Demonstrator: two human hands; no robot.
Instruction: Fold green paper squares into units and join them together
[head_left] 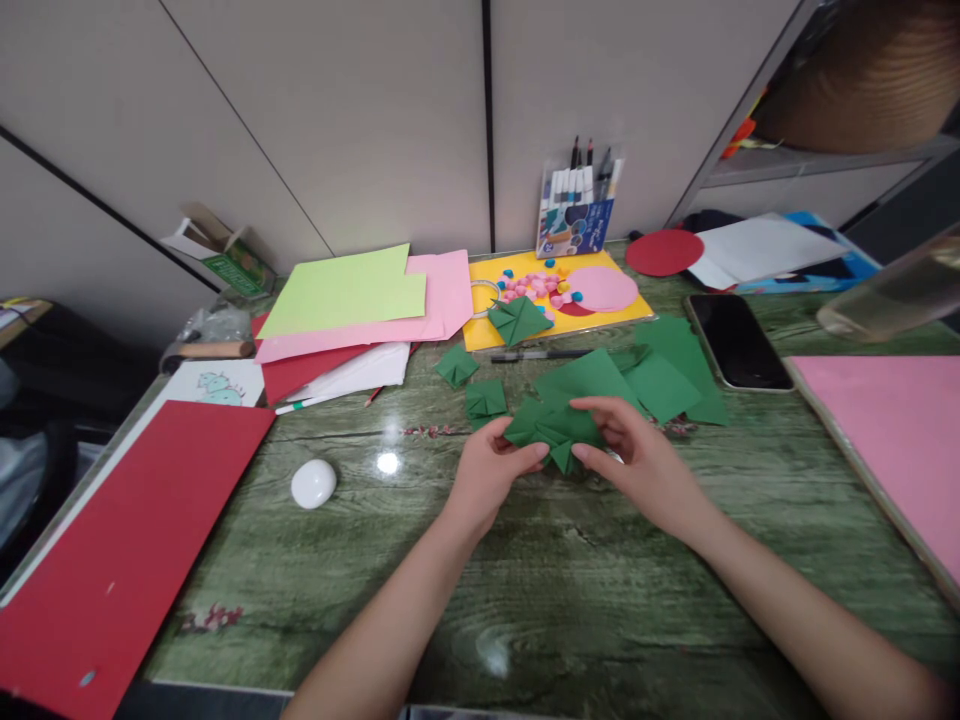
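- the person's left hand [489, 470] is holding the left side of a dark green folded-paper piece [553, 425], thumb resting on top
- the right hand [643, 462] is pinching the same piece from the right, its thumb lying near the lower point and its index finger curling over the upper edge
- both grips are looking narrow around thin paper; some fingertips are hiding underneath, so i cannot tell how firmly they are pressing
- the piece is sitting just right of the frame's centre, over a green wood-grain table [390, 590]
- it is probably handling as light, springy at the creases and easily crushed; gripping the layered folds is likely safer than pulling thin corners
- a small green folded-paper square [486, 399] is lying just beside the left hand, slightly left of it at mid-frame
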